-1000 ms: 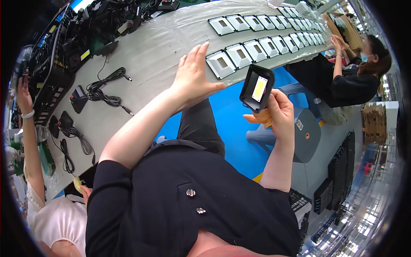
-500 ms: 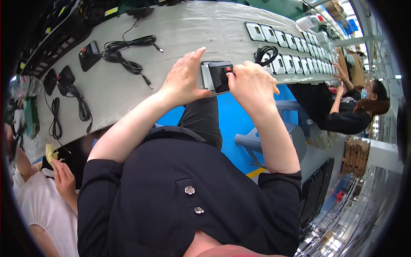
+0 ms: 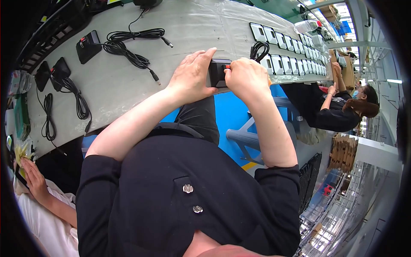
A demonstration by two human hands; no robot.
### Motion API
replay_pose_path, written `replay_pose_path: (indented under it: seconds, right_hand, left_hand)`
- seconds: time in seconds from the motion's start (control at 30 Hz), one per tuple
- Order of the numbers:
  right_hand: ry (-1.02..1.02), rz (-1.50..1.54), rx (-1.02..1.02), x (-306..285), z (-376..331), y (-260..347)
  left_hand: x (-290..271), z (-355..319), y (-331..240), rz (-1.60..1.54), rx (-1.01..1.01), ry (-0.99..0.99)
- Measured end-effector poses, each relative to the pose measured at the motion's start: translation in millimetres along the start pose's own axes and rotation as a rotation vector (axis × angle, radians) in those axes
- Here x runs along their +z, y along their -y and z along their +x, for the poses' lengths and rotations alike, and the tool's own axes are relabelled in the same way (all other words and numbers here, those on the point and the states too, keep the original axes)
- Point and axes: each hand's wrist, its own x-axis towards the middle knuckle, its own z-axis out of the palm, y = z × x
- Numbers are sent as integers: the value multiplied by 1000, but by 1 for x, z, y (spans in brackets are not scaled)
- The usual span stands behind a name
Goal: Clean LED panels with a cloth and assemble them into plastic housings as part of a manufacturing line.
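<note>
A black box-shaped device [image 3: 217,70] with a small red switch lies at the table's near edge between my hands. My left hand [image 3: 191,77] is open, fingers stretched out and thumb apart, its inner side against the box's left side. My right hand [image 3: 248,77] is closed at the box's right end, thumb beside the red switch. A yellowish-orange bit shows at the fist's outer edge; what the curled fingers hold is hidden. Just beyond that hand lies a coiled black cable [image 3: 259,51]. The underside of the box is out of sight.
Rows of pale-faced, black-edged units [image 3: 287,65] line the grey table [image 3: 188,30] at right. Further black devices [image 3: 88,46] and bundled cables [image 3: 128,55] lie at left. A blue-grey stool [image 3: 244,139] stands below. Co-workers' hands [image 3: 36,182] are at left and far right.
The silvery plate seen left of the black box is now hidden, with my left hand close against the box. The view has shifted slightly. The left co-worker's hand has moved down and left.
</note>
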Motion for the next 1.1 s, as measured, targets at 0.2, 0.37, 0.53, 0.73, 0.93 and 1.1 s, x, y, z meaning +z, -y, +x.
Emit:
replay_pose_path:
  seconds: [0.2,0.37,0.53,0.73,0.93,1.1]
  right_hand:
    - [-179,164,-54,22,-7,-7]
    - [8,301,-9,4,-11,-20]
    - [36,361,-77,23,-23,-25]
    - [87,538,-109,-3,-15,-46]
    - [26,801,-228,-56,84,56]
    - [-19,595,-389,-28,153,144]
  left_hand:
    - [17,6,-3,110,198,-118]
    - [7,17,-15,101,59,43]
    - [-8,18,-8,173,108,28]
    - [0,17,-11,123,152,75]
    - [-36,-33,-1,142,91,16]
    - [-71,-65,6,161,37,-23]
